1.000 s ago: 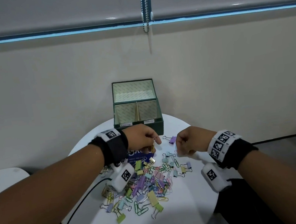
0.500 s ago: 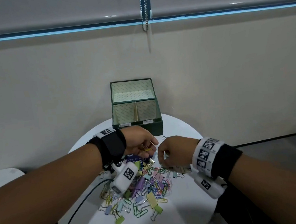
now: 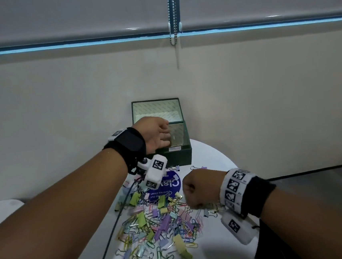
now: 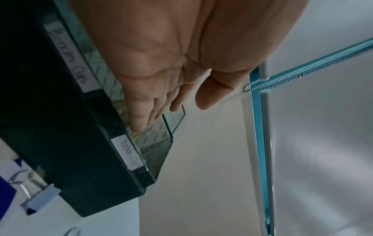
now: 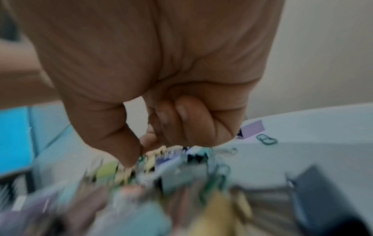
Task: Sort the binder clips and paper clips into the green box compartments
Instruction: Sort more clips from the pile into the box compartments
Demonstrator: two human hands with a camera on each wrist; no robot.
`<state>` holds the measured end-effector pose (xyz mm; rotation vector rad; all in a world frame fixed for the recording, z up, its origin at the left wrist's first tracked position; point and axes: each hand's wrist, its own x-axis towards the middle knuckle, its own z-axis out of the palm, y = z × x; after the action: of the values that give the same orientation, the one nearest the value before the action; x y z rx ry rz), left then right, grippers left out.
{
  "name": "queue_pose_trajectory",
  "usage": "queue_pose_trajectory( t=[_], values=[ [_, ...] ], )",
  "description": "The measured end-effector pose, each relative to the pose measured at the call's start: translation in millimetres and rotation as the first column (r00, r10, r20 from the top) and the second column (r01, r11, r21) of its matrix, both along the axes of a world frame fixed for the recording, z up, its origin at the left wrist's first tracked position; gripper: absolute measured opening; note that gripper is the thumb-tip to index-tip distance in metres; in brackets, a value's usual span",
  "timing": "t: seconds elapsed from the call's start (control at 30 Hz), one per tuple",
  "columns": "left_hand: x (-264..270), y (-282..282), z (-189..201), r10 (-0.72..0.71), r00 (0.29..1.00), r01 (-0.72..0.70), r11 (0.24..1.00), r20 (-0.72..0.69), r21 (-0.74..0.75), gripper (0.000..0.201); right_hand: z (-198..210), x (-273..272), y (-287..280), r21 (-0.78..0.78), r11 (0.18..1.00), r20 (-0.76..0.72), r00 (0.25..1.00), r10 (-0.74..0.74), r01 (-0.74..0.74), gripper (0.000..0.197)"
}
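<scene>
The green box (image 3: 175,159) stands open at the far side of the round white table (image 3: 213,167). My left hand (image 3: 165,137) hovers over its front compartments with straight fingers (image 4: 141,121) near the divider, holding nothing. Two white labels mark the box's front wall (image 4: 70,143). A heap of pastel binder clips and paper clips (image 3: 158,220) lies in front of me. My right hand (image 3: 192,190) is curled at the heap's right edge. Its thumb and forefinger (image 5: 129,153) pinch down at a green paper clip (image 5: 142,158), though that view is blurred.
A round blue sticker (image 3: 167,187) lies between box and heap. A black cable (image 3: 113,229) trails from my left wrist off the near edge. Loose binder clips (image 3: 177,167) sit by the box's front. Another white table (image 3: 2,208) is at the left.
My left hand lifted from the heap, travelled to the box and opened over it. My right hand slid left and down into the heap with curled fingers.
</scene>
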<state>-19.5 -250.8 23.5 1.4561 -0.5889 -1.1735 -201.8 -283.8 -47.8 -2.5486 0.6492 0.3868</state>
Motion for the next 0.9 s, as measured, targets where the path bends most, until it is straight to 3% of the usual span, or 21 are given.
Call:
queue_pose_trajectory(
  t=[0.13,0.2,0.23,0.27,0.33,0.37,0.43,0.53,0.67,0.77,0.83,0.9],
  values=[
    [13,24,9,0.102,0.982,-0.089,0.992,0.159,-0.084,0.031,25,4,-30,0.108,0.99,0.204,0.973,-0.112,0.091,0.014],
    [25,44,11,0.122,0.938,-0.093,0.99,0.324,-0.103,0.026,36,17,-46,0.102,0.982,0.297,0.937,-0.185,0.162,0.013],
    [33,55,10,0.113,0.87,-0.087,0.993,0.481,-0.077,0.022,41,26,-53,0.07,0.98,0.341,0.919,-0.199,0.187,0.013],
    [40,67,8,0.074,0.746,-0.078,0.997,0.662,-0.024,0.017,46,37,-59,0.036,0.977,0.384,0.9,-0.207,0.209,0.012],
    [54,91,0,-0.109,0.437,-0.065,0.986,0.893,0.152,0.011,53,60,-66,-0.029,0.969,0.43,0.878,-0.208,0.244,0.012],
    [58,102,-5,-0.237,0.319,-0.062,0.961,0.917,0.27,0.01,55,72,-68,-0.062,0.965,0.431,0.879,-0.204,0.254,0.012],
    [62,118,-19,-0.479,0.191,-0.06,0.866,0.857,0.497,0.014,56,90,-69,-0.141,0.957,0.381,0.906,-0.184,0.254,0.012],
    [61,131,-39,-0.622,0.144,-0.05,0.772,0.77,0.633,0.027,56,105,-64,-0.286,0.935,0.256,0.957,-0.137,0.21,0.024],
    [66,132,-62,-0.567,0.183,-0.036,0.813,0.803,0.581,0.06,52,104,-32,-0.429,0.893,0.319,0.948,0.009,0.136,0.03],
    [64,127,-72,-0.54,0.182,-0.045,0.831,0.822,0.555,0.049,34,97,6,-0.414,0.904,0.206,0.957,0.206,-0.105,0.027],
    [60,126,-75,-0.54,0.158,-0.061,0.831,0.827,0.554,0.04,15,96,26,-0.34,0.895,0.039,0.947,0.32,-0.289,0.036],
    [58,127,-75,-0.533,0.137,-0.075,0.835,0.835,0.545,0.035,0,97,32,-0.368,0.843,-0.087,0.917,0.39,-0.393,0.048]
  ],
)
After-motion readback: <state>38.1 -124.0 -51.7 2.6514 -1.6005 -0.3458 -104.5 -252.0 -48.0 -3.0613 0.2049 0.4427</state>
